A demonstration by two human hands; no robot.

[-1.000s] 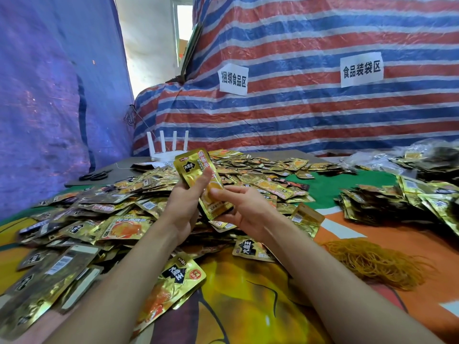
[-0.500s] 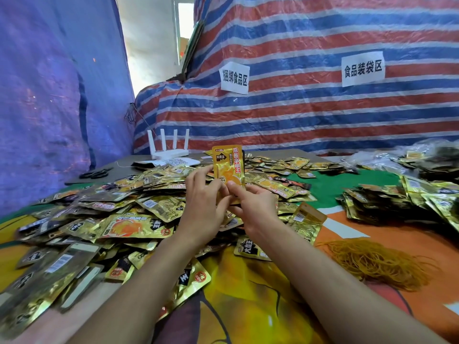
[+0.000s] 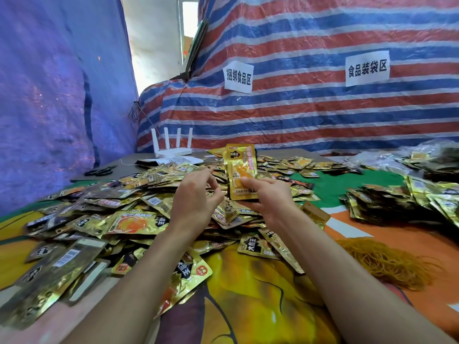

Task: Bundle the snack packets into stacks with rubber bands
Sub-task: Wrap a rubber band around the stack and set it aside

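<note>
Head view: a thin stack of snack packets gripped at its lower end by the right hand, thumb on the face, long axis upright, above the middle of the surface. Just left of it, the left hand, fingers loosely curled, holding nothing, over the loose heap. Toward the right edge, the rubber bands, nearer the right hand, likely wanted next.

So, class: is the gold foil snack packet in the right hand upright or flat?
Upright: the right hand grips the gold foil snack packet by its lower end.

Upright gold snack packet above packet heap
</note>
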